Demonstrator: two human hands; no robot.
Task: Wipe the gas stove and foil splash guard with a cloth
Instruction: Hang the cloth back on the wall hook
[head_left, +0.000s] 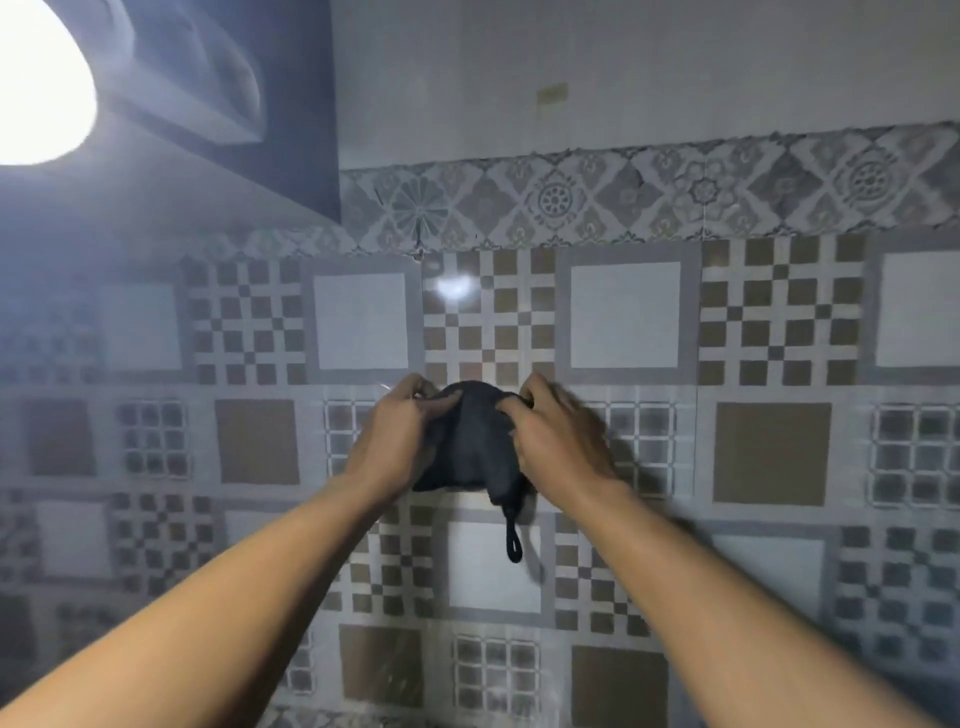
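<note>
Head view: both hands (395, 441) (558, 441) grip cloth (470, 441).

Dark cloth (470, 441), bunched into a rounded mound, held up before the patterned wall tiles (628, 317); a small hanging loop (513, 543) dangles from its lower edge. Stove not visible.

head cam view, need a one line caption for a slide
Both bare hands, left hand and right hand, grip a dark bunched cloth before a patterned tiled wall.
</note>
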